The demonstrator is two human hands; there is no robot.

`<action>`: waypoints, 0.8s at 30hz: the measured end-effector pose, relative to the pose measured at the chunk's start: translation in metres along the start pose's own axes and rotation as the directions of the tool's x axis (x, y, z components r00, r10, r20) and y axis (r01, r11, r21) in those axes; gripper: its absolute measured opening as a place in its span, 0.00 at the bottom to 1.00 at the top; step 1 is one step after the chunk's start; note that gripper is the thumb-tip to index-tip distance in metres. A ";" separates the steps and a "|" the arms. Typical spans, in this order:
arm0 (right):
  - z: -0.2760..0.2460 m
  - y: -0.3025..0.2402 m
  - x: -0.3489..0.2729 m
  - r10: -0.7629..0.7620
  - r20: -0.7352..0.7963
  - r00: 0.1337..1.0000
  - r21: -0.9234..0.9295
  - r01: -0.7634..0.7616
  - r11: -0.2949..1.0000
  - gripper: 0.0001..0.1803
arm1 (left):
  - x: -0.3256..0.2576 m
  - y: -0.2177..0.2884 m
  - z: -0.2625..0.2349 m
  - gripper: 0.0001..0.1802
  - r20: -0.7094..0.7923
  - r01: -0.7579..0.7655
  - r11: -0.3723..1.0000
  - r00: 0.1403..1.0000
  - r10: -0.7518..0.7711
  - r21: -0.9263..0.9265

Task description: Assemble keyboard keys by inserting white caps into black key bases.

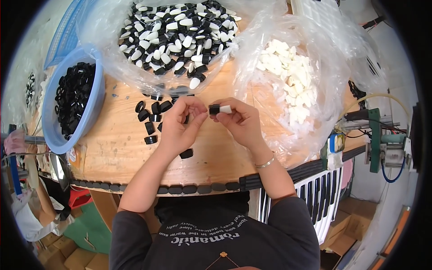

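Observation:
My right hand (240, 123) pinches a small part, a black ring-shaped cap (213, 109) with a white oval insert (225, 109) sticking out of its right side. Close on its left is my left hand (182, 123), fingers curled and thumb near the index finger. Whatever lies inside those fingers, if anything, is hidden; a bit of black shows behind them. Several loose black caps (149, 128) are scattered on the wooden table (117, 157) left of my left hand. One more black cap (186, 153) sits below that wrist.
A blue basin (100, 90) of black rings stands at the left. Behind my hands, a plastic bag holds a heap of black-and-white parts (180, 36). White inserts (292, 76) fill another clear bag at the right. Dark padding (198, 189) lines the table's near edge. Another person's arm (42, 198) shows far left.

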State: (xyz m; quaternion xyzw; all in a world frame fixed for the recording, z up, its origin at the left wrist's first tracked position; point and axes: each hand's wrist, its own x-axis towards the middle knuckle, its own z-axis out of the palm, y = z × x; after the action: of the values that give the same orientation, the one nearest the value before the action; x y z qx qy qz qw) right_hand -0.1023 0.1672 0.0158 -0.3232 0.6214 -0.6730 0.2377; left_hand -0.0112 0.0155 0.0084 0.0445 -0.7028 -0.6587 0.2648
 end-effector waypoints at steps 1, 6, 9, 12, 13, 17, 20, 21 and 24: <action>0.000 0.003 0.000 -0.015 0.012 1.000 0.090 0.014 0.996 0.11 | 0.000 -0.003 -0.003 0.09 0.032 -0.029 0.999 0.999 0.028 0.034; 0.003 0.003 0.000 -0.014 0.050 0.999 0.163 0.006 0.987 0.12 | 0.000 -0.001 -0.002 0.07 0.068 -0.126 0.988 0.990 0.120 0.091; 0.003 0.004 0.000 0.006 0.055 0.998 0.185 -0.016 0.983 0.12 | -0.003 0.000 -0.001 0.07 0.039 -0.057 0.994 0.998 0.054 0.089; 0.002 0.011 0.001 -0.039 0.070 0.997 0.177 0.026 0.984 0.12 | -0.004 -0.001 -0.002 0.08 0.029 -0.054 0.994 0.998 0.051 0.100; 0.002 0.013 0.000 -0.058 0.055 0.997 0.107 0.052 0.993 0.11 | -0.003 0.002 -0.002 0.09 0.033 -0.103 0.987 0.994 0.100 0.127; 0.007 0.006 0.001 -0.189 0.045 0.981 0.101 0.183 0.978 0.09 | 0.000 0.008 0.004 0.11 -0.037 -0.211 0.972 0.976 0.216 0.103; 0.001 0.005 0.000 -0.180 0.082 0.980 0.137 0.167 0.976 0.09 | -0.004 0.002 0.001 0.11 0.009 -0.137 0.991 0.991 0.137 0.012; 0.000 0.005 -0.001 -0.179 0.083 0.980 0.137 0.167 0.976 0.09 | -0.004 0.001 0.002 0.11 0.009 -0.137 0.991 0.991 0.137 0.013; 0.004 0.000 -0.005 -0.182 0.070 0.981 -0.041 0.185 0.982 0.09 | -0.004 -0.001 0.002 0.11 0.019 -0.190 0.982 0.982 0.190 -0.020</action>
State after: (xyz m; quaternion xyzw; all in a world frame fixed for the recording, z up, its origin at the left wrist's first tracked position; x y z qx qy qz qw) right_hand -0.0958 0.1683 0.0148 -0.4066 0.5964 -0.6663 0.1874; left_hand -0.0087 0.0192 0.0060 -0.0320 -0.7006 -0.6372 0.3195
